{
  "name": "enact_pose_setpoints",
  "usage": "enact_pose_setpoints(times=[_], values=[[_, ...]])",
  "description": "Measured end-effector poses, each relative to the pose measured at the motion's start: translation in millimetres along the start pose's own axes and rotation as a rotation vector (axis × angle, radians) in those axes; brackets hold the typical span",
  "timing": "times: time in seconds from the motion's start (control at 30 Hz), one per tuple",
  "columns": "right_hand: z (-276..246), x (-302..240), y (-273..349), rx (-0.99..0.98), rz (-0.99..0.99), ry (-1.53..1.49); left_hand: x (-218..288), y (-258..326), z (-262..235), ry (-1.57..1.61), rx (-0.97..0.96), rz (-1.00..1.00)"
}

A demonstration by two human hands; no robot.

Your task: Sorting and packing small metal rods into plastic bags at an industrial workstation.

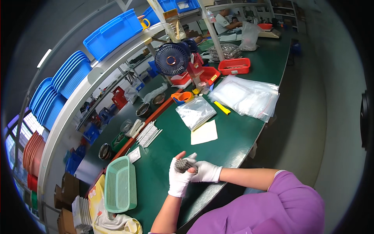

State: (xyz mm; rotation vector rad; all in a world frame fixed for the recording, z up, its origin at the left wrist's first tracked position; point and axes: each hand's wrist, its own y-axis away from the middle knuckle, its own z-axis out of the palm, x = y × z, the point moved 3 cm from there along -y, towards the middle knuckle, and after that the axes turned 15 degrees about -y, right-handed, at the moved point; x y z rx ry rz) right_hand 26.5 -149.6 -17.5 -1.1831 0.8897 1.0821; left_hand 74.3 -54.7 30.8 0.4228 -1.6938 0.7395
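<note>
Both my hands wear white gloves with bare fingertips showing, and they meet over the near edge of the green table. Between them is a tight bundle of small grey metal pieces (181, 165); their exact kind is too small to make out. My left hand (179, 180) is closed around the bundle from the left, thumb on its near side. From the right, my right hand (206, 172) presses against the same bundle, its fingers partly hidden behind it. Beyond the hands lie a yellow paper sheet (204, 133) and a stack of clear plastic bags (196, 112).
A pale green basket (133, 183) stands left of my hands, beside a cloth (113, 222). White strips (149, 135), a yellow cutter (222, 108), an orange tape dispenser (183, 97), large plastic bags (245, 96), red trays (234, 66) and a fan (171, 59) lie farther back. A person (226, 22) sits at the far end.
</note>
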Motion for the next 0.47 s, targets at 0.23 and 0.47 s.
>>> enact_pose_setpoints(times=[0.23,0.47], values=[[3.5,-17.7,4.9,-0.010,-0.147,0.838,-48.5,3.8,-26.1,0.342,0.198,-0.065],[-12.9,-30.0,31.9,0.025,0.003,0.457,-0.7,8.6,17.4,0.261,0.078,0.082]])
